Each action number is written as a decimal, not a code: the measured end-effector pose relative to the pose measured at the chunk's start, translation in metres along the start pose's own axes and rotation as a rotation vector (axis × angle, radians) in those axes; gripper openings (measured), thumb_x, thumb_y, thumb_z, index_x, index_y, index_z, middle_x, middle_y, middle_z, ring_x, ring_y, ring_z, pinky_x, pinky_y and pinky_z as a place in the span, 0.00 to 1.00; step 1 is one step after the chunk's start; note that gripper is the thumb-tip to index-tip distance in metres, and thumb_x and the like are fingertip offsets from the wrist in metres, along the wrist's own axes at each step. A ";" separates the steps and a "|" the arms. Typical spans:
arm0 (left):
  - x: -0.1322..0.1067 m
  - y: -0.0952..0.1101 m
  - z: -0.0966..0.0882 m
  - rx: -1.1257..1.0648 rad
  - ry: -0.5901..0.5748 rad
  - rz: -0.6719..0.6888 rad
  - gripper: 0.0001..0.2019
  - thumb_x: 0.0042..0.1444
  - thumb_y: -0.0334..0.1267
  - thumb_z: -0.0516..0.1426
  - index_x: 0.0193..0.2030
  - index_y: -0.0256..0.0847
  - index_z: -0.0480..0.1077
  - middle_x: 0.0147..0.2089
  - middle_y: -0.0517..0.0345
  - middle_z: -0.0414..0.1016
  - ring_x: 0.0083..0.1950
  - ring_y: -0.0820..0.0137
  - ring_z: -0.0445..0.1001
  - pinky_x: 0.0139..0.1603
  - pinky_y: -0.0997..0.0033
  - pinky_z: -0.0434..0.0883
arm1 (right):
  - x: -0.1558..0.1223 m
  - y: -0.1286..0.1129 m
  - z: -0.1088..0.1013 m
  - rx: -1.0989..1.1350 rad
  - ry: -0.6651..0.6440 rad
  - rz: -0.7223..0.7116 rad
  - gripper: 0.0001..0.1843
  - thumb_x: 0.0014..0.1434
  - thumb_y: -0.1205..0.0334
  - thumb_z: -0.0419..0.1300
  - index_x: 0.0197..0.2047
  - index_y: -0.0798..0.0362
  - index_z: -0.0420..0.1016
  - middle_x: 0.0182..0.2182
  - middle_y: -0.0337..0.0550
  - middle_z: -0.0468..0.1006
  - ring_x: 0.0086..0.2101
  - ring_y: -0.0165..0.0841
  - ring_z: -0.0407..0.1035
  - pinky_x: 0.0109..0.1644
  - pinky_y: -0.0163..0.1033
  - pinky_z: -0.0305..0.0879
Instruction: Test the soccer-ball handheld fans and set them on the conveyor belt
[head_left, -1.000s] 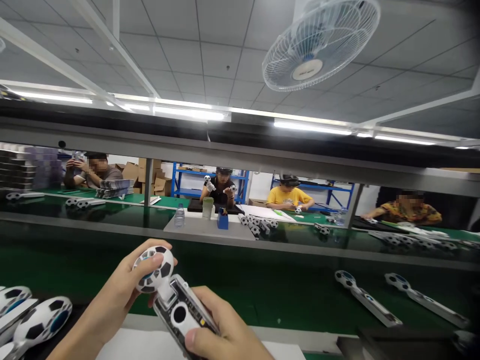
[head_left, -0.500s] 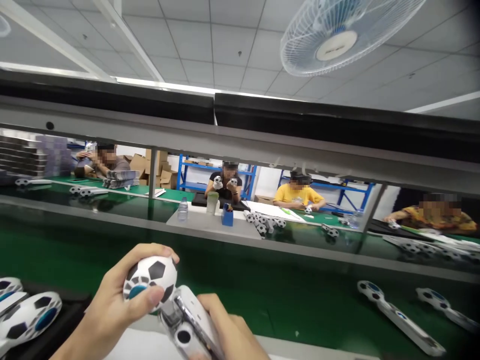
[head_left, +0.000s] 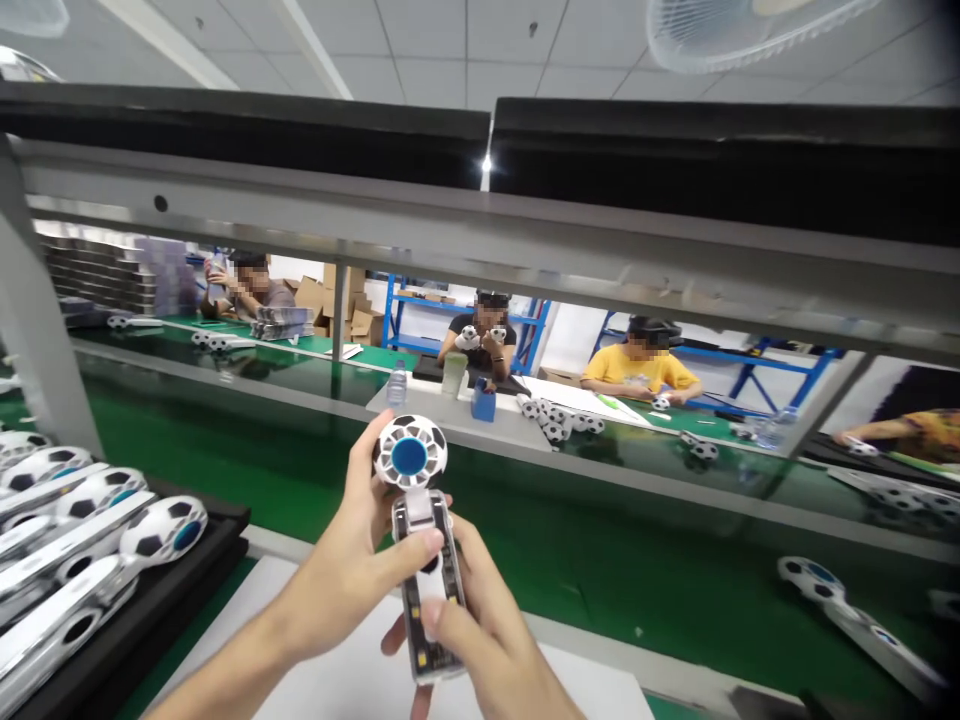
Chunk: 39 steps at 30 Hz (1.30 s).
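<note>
I hold a handheld device with a soccer-ball head (head_left: 411, 455) upright in front of me. Its round head has black patches and a blue disc facing me; below is a handle (head_left: 442, 650) with a clear cover and small yellow squares. My left hand (head_left: 360, 550) is closed around the left side, fingers behind the ball and thumb on the handle's upper part. From the right, my right hand (head_left: 487, 610) grips the handle, its thumb pressed on the front. Fingers behind the handle are partly hidden.
Several similar devices (head_left: 154, 530) lie on a black tray (head_left: 225, 530) at left. Another device (head_left: 847, 610) rests on the green conveyor (head_left: 600, 560) at right. A metal frame (head_left: 45, 300) and beam cross ahead. Across the line, co-workers (head_left: 637, 370) sit handling similar pieces.
The device has turned so the blue disc and the handle's clear side face me. My left thumb moved from the ball to the handle. The view has shifted down and left.
</note>
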<state>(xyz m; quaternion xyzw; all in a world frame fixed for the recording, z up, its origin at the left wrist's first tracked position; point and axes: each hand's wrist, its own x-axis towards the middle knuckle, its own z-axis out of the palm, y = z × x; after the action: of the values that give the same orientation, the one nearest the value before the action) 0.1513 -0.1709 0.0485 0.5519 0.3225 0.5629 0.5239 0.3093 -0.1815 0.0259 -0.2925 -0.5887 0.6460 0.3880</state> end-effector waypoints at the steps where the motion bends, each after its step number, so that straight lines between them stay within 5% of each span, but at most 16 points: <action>1: -0.001 0.001 -0.001 -0.003 -0.027 -0.011 0.48 0.58 0.41 0.64 0.72 0.67 0.32 0.60 0.53 0.70 0.60 0.55 0.72 0.54 0.58 0.76 | 0.001 0.001 0.001 0.031 -0.022 -0.015 0.33 0.63 0.52 0.59 0.67 0.46 0.52 0.46 0.50 0.73 0.42 0.43 0.76 0.26 0.35 0.73; 5: -0.003 0.004 -0.010 0.001 -0.114 0.003 0.50 0.60 0.37 0.63 0.72 0.68 0.28 0.61 0.53 0.70 0.58 0.57 0.74 0.50 0.61 0.78 | 0.005 0.005 0.004 0.134 -0.064 -0.066 0.30 0.63 0.54 0.60 0.64 0.46 0.55 0.47 0.50 0.71 0.38 0.40 0.77 0.23 0.32 0.72; 9: -0.004 0.005 -0.010 -0.019 -0.146 -0.092 0.51 0.61 0.39 0.61 0.69 0.78 0.23 0.60 0.52 0.69 0.37 0.64 0.80 0.21 0.74 0.76 | 0.003 0.006 0.003 0.163 -0.075 -0.074 0.33 0.63 0.53 0.61 0.66 0.45 0.52 0.46 0.49 0.73 0.39 0.39 0.76 0.25 0.33 0.73; 11: -0.004 0.005 -0.008 -0.059 -0.152 -0.101 0.51 0.61 0.39 0.61 0.69 0.79 0.23 0.60 0.52 0.70 0.34 0.64 0.80 0.16 0.76 0.74 | 0.002 0.006 0.002 0.151 -0.086 -0.080 0.37 0.62 0.55 0.63 0.67 0.46 0.49 0.43 0.48 0.74 0.40 0.40 0.76 0.27 0.35 0.75; 17: -0.005 0.004 -0.005 -0.100 -0.115 -0.046 0.42 0.66 0.44 0.56 0.70 0.79 0.27 0.61 0.51 0.70 0.38 0.61 0.81 0.16 0.77 0.75 | -0.001 0.001 0.003 0.137 -0.066 -0.081 0.39 0.61 0.55 0.64 0.69 0.43 0.49 0.51 0.52 0.72 0.40 0.39 0.75 0.25 0.33 0.72; 22: -0.006 0.002 -0.004 -0.109 -0.114 -0.019 0.41 0.67 0.41 0.56 0.72 0.74 0.30 0.60 0.57 0.73 0.58 0.61 0.75 0.46 0.70 0.80 | -0.004 -0.001 0.002 0.052 0.030 -0.067 0.37 0.64 0.57 0.59 0.70 0.44 0.45 0.36 0.42 0.77 0.26 0.29 0.70 0.24 0.31 0.66; 24: -0.007 0.002 -0.003 -0.107 -0.120 -0.016 0.41 0.67 0.41 0.56 0.72 0.73 0.29 0.61 0.57 0.72 0.64 0.59 0.70 0.50 0.68 0.79 | -0.004 0.000 0.003 0.048 0.043 -0.081 0.38 0.63 0.56 0.58 0.70 0.46 0.45 0.30 0.39 0.76 0.25 0.29 0.69 0.23 0.30 0.63; 30: -0.008 0.004 0.002 -0.089 -0.131 -0.062 0.42 0.66 0.45 0.56 0.72 0.73 0.28 0.65 0.52 0.65 0.41 0.64 0.80 0.23 0.73 0.77 | -0.006 0.002 0.008 0.026 0.121 -0.097 0.38 0.62 0.53 0.57 0.70 0.47 0.46 0.30 0.39 0.75 0.28 0.33 0.69 0.24 0.33 0.63; 32: -0.007 0.003 0.002 -0.067 -0.119 -0.092 0.39 0.66 0.49 0.56 0.73 0.70 0.32 0.63 0.53 0.67 0.40 0.66 0.79 0.27 0.72 0.79 | -0.006 0.003 0.008 0.022 0.144 -0.091 0.37 0.62 0.53 0.57 0.70 0.46 0.46 0.30 0.39 0.75 0.28 0.32 0.68 0.25 0.33 0.62; 35: -0.005 0.000 0.001 -0.011 -0.063 -0.082 0.33 0.67 0.50 0.54 0.73 0.60 0.42 0.59 0.57 0.70 0.49 0.69 0.76 0.45 0.75 0.78 | -0.006 0.004 0.006 0.004 0.161 -0.083 0.36 0.63 0.53 0.56 0.70 0.46 0.46 0.29 0.38 0.75 0.28 0.32 0.67 0.26 0.32 0.60; 39: -0.002 -0.002 0.003 0.004 -0.149 -0.136 0.27 0.68 0.51 0.51 0.70 0.50 0.50 0.50 0.54 0.74 0.33 0.70 0.76 0.31 0.69 0.77 | -0.004 0.005 0.004 0.023 0.161 -0.121 0.35 0.63 0.53 0.57 0.70 0.45 0.48 0.30 0.38 0.74 0.28 0.32 0.67 0.25 0.32 0.60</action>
<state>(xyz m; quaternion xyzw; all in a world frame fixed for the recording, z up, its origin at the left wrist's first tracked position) 0.1548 -0.1731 0.0466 0.5701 0.3203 0.4829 0.5824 0.3073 -0.1871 0.0209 -0.3029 -0.5645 0.6025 0.4759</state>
